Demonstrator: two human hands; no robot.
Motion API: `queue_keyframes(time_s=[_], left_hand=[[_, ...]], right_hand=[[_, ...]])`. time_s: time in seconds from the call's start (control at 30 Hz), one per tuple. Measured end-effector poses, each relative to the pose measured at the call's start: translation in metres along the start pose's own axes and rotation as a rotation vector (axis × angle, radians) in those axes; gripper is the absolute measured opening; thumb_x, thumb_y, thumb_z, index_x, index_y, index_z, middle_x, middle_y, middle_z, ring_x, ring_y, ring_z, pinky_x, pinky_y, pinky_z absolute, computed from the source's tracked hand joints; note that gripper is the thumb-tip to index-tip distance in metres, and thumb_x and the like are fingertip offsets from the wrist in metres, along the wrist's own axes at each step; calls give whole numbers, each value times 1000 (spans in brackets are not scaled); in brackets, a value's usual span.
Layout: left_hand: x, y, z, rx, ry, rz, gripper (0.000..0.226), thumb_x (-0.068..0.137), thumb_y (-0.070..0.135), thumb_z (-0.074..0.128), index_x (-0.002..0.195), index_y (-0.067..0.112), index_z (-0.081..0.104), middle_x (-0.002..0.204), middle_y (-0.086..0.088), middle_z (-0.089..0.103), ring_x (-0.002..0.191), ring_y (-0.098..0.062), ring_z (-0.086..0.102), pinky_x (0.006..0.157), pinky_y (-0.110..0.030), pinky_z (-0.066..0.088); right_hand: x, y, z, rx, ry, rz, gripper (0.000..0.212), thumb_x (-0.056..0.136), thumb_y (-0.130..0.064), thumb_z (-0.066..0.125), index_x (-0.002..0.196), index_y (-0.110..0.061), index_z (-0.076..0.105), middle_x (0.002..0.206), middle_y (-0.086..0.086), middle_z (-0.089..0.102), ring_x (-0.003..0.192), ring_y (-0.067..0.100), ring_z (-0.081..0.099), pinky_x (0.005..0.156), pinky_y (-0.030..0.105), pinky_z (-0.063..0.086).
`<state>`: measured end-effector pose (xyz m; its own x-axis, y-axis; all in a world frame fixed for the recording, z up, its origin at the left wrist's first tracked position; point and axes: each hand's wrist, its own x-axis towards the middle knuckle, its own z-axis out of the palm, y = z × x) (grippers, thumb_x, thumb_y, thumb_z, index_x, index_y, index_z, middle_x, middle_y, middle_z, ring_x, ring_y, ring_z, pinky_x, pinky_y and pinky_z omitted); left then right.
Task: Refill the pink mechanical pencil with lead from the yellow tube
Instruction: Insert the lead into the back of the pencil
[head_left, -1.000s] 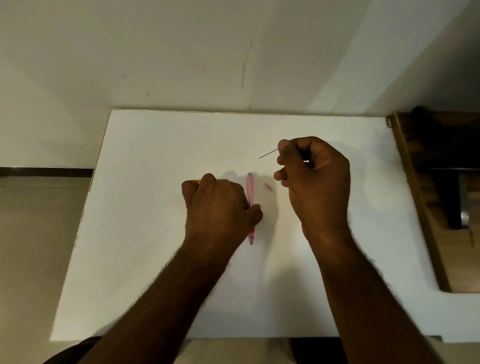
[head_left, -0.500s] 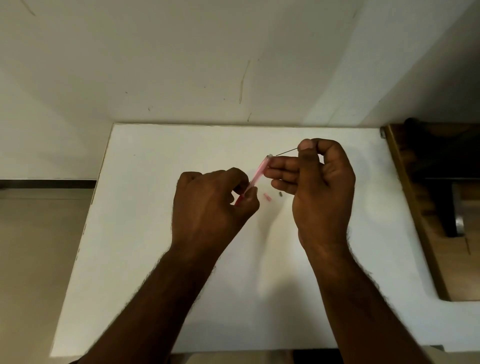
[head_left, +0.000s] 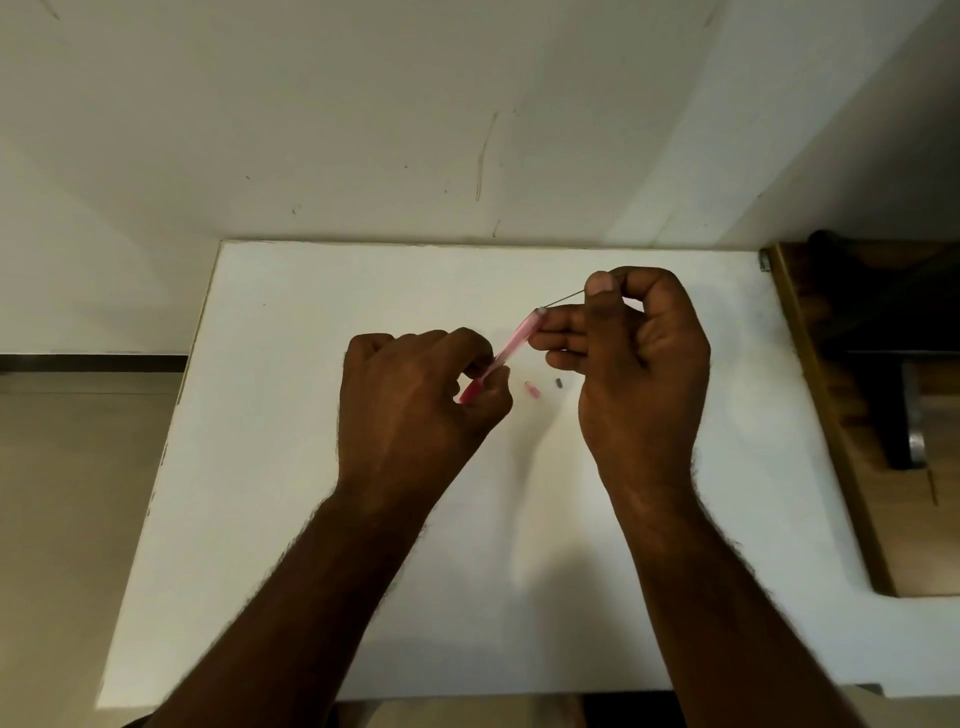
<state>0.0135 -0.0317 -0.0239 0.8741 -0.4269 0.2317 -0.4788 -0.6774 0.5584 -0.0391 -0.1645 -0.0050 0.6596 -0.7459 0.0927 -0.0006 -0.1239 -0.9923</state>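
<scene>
My left hand (head_left: 415, 395) grips the lower part of the pink mechanical pencil (head_left: 511, 343), held tilted above the white table (head_left: 311, 467) with its open top end pointing up and right. My right hand (head_left: 634, 358) pinches a thin dark lead (head_left: 563, 299) between thumb and forefinger. The lead's left tip sits at the pencil's top opening, and my right middle finger touches the barrel beside it. The yellow tube is not visible.
A small pink cap (head_left: 532, 388) and a tiny dark piece (head_left: 559, 383) lie on the table between my hands. A wooden unit (head_left: 831, 415) with dark objects borders the table's right edge. A wall rises behind the table.
My left hand picked the pencil up off the table and tilted it. My right hand brought the lead's tip to the pencil's top opening; little differs from half a second ago.
</scene>
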Motion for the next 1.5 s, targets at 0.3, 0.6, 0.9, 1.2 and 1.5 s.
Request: queue_keyframes(time_s=[0.3,0.6,0.9,1.2,1.5], left_hand=[[1,-3,1,15,10,4,13,84,40,69,80,28,66,67,13,66,62,-12,61,83,-35,36],[1,-4,1,18,7,20,11,85,40,69,83,29,69,71,12,69,64,-13,62,84,-34,33],[1,-3,2,-5,23,3,13,87,41,66,85,30,71,70,13,68,65,-11,62,85,-34,34],[1,-2,3,-14,3,4,14,87,43,65,83,30,70,70,13,69,65,-10,62,85,-34,34],[3,-4,4,-30,17,3,14,87,44,65,82,32,69,69,16,68,64,-7,61,83,-33,34]], right_hand=[[0,1,0,-1,-6,-6,10,104,-30,53,97,-23,57,81,3,79,74,23,79,68,40,63],[1,9,-3,-170,-44,-80,19,101,-27,61,96,-10,66,84,-1,77,74,13,77,69,43,64],[13,25,-17,-355,-32,53,24,104,-31,51,97,-22,72,85,-6,78,71,12,75,72,33,59],[7,52,-18,-1061,-255,18,14,94,-24,67,105,-21,77,102,2,77,95,26,70,75,26,41],[13,34,-16,-153,-196,352,7,87,-7,73,85,-13,77,75,0,76,69,16,71,71,34,59]])
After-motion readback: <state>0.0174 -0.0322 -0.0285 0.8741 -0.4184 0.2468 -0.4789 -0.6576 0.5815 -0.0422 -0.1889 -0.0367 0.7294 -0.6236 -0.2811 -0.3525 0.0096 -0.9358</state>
